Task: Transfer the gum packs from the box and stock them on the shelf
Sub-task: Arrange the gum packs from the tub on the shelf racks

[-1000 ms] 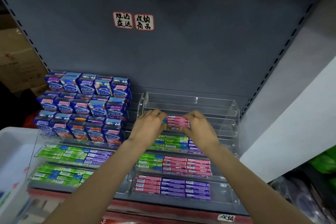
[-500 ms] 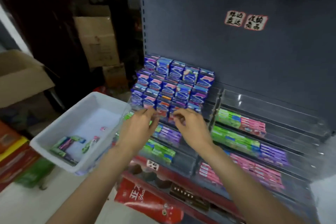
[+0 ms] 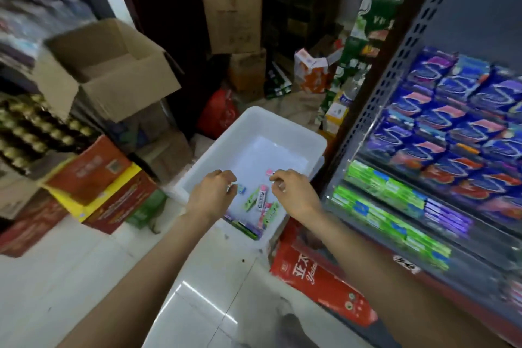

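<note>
A white plastic box (image 3: pixel 197 161) stands on the floor left of the shelf, with several gum packs (image 3: pixel 261 200) in green, pink and purple lying at its near end. My left hand (image 3: pixel 210 195) hovers over the box's near left part, fingers loosely curled and holding nothing. My right hand (image 3: pixel 293 192) hangs over the near right part, fingers curled, nothing visible in them. The shelf (image 3: pixel 418 76) on the right carries blue gum cartons (image 3: pixel 457 127) above and rows of green and purple gum packs (image 3: pixel 389 206) in clear trays below.
An open cardboard carton (image 3: pixel 104 70) sits on stacked goods at the left, above red and yellow boxes (image 3: pixel 96 181). More cartons (image 3: pixel 234 2) stand at the back. A red bag (image 3: pixel 316 271) lies at the shelf's foot. A red plastic bag (image 3: pixel 220 113) sits behind the box.
My view has swung left from the shelf to the white box. Both hands left the pink gum packs on the clear rack and now hang over the box, holding nothing.
</note>
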The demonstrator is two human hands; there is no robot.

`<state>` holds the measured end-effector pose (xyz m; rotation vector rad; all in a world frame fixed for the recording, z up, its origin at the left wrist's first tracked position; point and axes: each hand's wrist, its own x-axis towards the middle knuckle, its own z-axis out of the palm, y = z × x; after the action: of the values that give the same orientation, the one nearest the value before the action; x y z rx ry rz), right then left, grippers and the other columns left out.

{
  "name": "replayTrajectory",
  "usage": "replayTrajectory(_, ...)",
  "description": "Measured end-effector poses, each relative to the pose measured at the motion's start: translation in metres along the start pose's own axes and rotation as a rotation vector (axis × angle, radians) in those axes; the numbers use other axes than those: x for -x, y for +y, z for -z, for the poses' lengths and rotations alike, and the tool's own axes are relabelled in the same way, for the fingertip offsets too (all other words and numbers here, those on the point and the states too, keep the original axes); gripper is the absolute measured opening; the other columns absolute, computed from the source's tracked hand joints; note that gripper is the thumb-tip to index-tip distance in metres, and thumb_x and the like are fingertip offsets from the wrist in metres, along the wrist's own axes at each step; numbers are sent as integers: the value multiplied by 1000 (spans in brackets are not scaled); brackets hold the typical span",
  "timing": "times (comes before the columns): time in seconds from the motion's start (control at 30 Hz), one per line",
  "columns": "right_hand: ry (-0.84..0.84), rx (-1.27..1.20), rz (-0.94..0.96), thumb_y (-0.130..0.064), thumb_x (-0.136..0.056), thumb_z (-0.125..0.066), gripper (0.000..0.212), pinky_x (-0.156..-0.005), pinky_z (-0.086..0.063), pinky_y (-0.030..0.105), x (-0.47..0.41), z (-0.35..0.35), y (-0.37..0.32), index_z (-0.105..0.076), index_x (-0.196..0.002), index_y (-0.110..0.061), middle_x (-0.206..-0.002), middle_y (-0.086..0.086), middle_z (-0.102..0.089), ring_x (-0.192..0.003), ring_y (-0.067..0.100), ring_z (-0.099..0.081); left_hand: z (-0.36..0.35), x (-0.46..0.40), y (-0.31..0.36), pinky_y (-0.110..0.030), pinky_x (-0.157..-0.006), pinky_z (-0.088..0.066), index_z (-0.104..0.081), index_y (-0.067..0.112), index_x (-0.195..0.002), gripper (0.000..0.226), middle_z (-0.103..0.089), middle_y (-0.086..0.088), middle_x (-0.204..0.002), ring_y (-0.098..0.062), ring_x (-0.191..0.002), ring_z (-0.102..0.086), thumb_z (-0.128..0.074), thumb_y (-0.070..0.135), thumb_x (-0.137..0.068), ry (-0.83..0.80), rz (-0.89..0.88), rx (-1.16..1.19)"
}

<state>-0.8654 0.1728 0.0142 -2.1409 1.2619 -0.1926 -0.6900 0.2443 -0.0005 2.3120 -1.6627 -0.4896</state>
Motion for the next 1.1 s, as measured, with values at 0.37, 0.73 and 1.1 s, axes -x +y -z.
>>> replayTrajectory(0.37, -435, 169, -155, -23, -94, -54, 68, -114, -21, 33, -102, -113, 37, -16, -150, -16, -157, 9, -8, -144, 24, -11, -85, -91, -91, -36, -114, -25, -24, 24, -149, 59, -15, 1, -158, -22, -143, -18, -44, 17, -95, -508, -128, -260)
replayTrajectory(0.73, -206, 368, -270, -25, -94, -52, 71, -114, -21, 32, -106, -161, 46, -9, -151, -22, -159, 0, 5, -146, 15, 3, -108, -136, -101, -23, -83, -47, -71, 24, -109, 44, -66, -1, -113, -17, -103, -63, -38, 19, -80, -399, -436, -480)
replayTrajectory(1.1, 81, 212, -458, -13, -82, -64, 34, -93, -35, 33, -115, -163, 38, -56, -115, -15, -132, 4, -42, -123, 21, -42, -109, -160, -95, -39, -85, -42, -53, 6, -117, 25, -57, -18, -114, -35, -105, -54, -47, 9, -93, -565, -331, -59)
